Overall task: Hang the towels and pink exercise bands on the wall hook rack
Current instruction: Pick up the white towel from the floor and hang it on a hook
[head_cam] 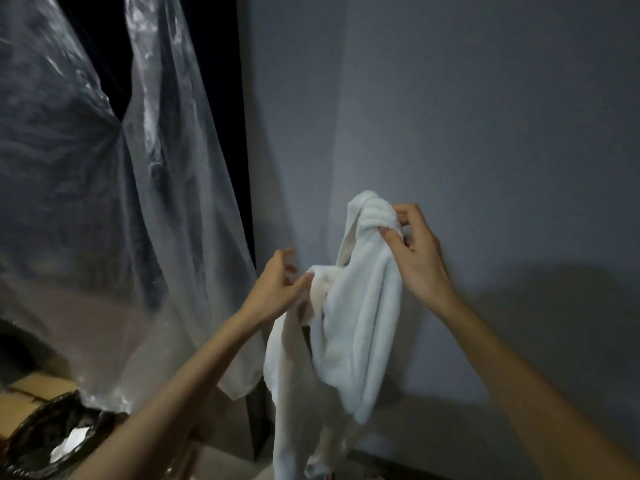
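Observation:
A white towel (349, 323) hangs in folds in front of the grey wall (467, 116). My right hand (419, 258) pinches its bunched top corner between thumb and fingers. My left hand (277, 285) is at a lower fold on the towel's left side, thumb and forefinger touching the cloth and the other fingers spread. The towel's lower part droops down past my left forearm. No hook rack and no pink exercise bands are in view.
A clear plastic sheet (104, 202) hangs at the left over a dark opening. At the bottom left stands a dark woven basket (52, 445) with something white inside, next to a cardboard box (31, 386).

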The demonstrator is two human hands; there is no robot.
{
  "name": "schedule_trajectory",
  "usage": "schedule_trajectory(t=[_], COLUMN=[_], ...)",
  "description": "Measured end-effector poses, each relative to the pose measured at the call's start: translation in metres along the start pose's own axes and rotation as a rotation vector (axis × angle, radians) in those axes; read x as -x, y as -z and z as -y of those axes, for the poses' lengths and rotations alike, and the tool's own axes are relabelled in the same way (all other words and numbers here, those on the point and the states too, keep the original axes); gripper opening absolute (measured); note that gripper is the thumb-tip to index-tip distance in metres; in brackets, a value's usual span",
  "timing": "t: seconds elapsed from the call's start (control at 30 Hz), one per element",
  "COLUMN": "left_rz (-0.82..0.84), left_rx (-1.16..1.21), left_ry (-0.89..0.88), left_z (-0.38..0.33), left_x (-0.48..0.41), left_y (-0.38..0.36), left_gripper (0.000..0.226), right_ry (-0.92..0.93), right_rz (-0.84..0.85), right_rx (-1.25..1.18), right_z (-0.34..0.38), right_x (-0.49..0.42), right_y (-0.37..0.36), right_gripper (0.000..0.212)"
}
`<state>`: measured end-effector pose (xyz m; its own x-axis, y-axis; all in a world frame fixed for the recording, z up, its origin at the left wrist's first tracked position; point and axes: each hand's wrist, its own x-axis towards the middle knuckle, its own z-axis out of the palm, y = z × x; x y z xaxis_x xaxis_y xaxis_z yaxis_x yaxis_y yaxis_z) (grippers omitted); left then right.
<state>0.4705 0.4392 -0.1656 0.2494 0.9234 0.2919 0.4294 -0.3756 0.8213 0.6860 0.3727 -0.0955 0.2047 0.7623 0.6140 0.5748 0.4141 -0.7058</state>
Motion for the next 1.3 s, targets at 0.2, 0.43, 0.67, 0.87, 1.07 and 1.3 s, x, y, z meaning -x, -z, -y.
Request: schedule_trajectory(t=[0.2, 0.43, 0.67, 0.87, 1.07, 1.3], left_rz=[0.108, 0.007, 0.056, 0.282, 0.072, -0.052], left_rx=[0.094, 0.099, -0.061, -0.214, -0.421, -0.601], left_ry=[-0.244, -0.176, -0.438, -0.668, -0.722, -0.708], left_z=[-0.046, -0.042, -0.076, -0.119, -0.137, -0.124], left_x=[-0.025, -0.024, -0.029, -0.022, -0.032, -0.046], left_y=[-0.009, -0.044, -0.046, -0.061, -0.039, -0.02], left_gripper=[0.041, 0.013, 0.004, 0.016, 0.024, 0.024], right_ry=[0.106, 0.008, -0.273, -0.288, -0.246, -0.032], right_rz=[0.139, 0.146, 0.487, 0.422, 0.282, -0.019], right_rx=[0.114, 0.242, 0.135, 0.12, 0.018, 0.224], right_z=[0.014, 0.006, -0.031, -0.05, -0.042, -0.005], right_x=[-0.004, 0.019, 0.039, 0.056, 0.051, 0.014], right_y=[0.0, 0.02, 0.056, 0.064, 0.079, 0.097], right_gripper=[0.014, 0.009, 0.057, 0.028, 0.05, 0.038])
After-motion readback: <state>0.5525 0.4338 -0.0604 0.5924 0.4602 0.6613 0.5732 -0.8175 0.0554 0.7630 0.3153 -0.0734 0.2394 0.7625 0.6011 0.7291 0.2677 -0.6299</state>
